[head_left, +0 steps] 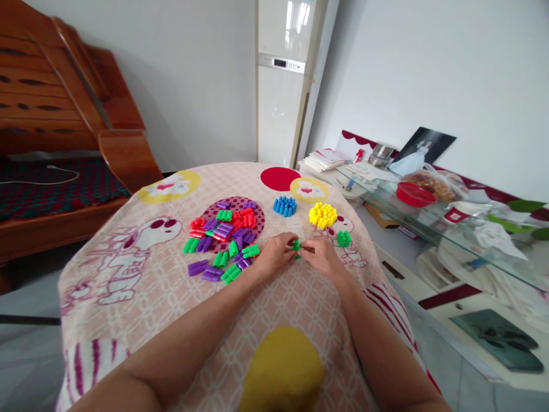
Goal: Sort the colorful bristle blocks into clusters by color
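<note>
In the head view, a small green piece (296,245) pinched at the fingertips of both hands, directly between left hand (278,252) and right hand (321,254), low over the middle of the cloth-covered counter (291,309). Fingers (310,247) drawn together on each side, meeting at the piece; neither hand nearer, both apparently touching. Long axis: cannot tell, with so much hidden behind the fingers. More green just below, towards the body; cannot tell whether part of the same piece.

Just right of the right hand and slightly beyond, a green cluster (343,238), closer to that hand than to the left one. Farther out, a yellow cluster (323,215) and, left of that, a blue cluster (285,206), both packed tight. On the left hand's outer side, a loose pile (223,230) of purple, red and green pieces at mixed angles, some just beside the left forearm.

Underneath, pale cloth printed with dogs and coloured circles. At the near edge, a rounded mustard-yellow shape (283,372), impossible to identify. Around the room, a wooden bench (124,163) to the left, a tall white unit (278,114) beyond, and a glass shelf (454,223) to the right, with a red bowl (416,194) and papers (326,159).
</note>
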Available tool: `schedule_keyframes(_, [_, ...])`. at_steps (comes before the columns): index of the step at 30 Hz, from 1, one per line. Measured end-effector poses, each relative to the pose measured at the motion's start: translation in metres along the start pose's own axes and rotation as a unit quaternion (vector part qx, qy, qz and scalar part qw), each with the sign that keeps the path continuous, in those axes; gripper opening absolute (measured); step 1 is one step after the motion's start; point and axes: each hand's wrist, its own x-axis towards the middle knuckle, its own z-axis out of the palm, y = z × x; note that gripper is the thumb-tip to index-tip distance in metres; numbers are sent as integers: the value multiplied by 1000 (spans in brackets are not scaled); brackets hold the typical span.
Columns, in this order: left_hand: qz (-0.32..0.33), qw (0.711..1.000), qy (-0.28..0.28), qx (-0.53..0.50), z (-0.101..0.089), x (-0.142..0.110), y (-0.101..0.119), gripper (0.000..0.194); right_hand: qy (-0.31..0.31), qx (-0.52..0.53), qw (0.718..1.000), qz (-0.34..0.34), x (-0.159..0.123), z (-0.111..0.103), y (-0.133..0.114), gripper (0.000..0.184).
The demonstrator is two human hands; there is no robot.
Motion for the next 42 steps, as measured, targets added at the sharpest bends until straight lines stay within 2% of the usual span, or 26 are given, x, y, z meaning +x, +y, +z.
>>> schedule_keyframes(3, [-4,1000,-5,-1,1,-1,0,38,18,-35,999,5,0,-2,3,20])
schedule_keyframes(6, [2,1000,-9,0,2,-2,-3,45,72,-72,994,28,-1,-14,13,21])
schedule_keyframes(9, [4,1000,-18,15,2,-2,-7,41,159,-112,976,101,-3,-36,29,17])
schedule_keyframes(12, [0,999,-25,28,1,-2,-9,38,205,-154,952,164,-7,-56,46,16])
schedule_keyframes(15, [2,999,-25,32,-1,-2,-8,37,221,-180,940,188,-9,-63,58,17])
schedule_keyframes(24, [-9,998,-17,61,-5,-2,-8,35,230,-224,924,209,-8,-55,73,6])
schedule_keyframes(27, [-18,995,11,98,-24,6,-8,33,236,-193,929,208,-7,-56,73,10])
schedule_keyframes(30, [-45,980,77,176,-60,17,-15,31,252,-162,938,177,-6,-56,68,21])
schedule_keyframes(33, [-117,945,132,276,-101,22,-30,30,267,-149,941,145,-6,-55,62,27])
schedule_keyframes(34, [-153,933,134,298,-112,21,-37,30,269,-146,942,141,-6,-54,60,28])
schedule_keyframes(36, [-184,923,134,311,-130,17,-51,30,268,-141,943,138,-6,-53,57,29])
schedule_keyframes(39, [-195,923,121,309,-144,10,-68,20,264,-133,945,141,-6,-52,53,30])
schedule_keyframes(42, [-174,930,152,287,-143,10,-69,20,264,-104,951,125,-5,-47,46,29])
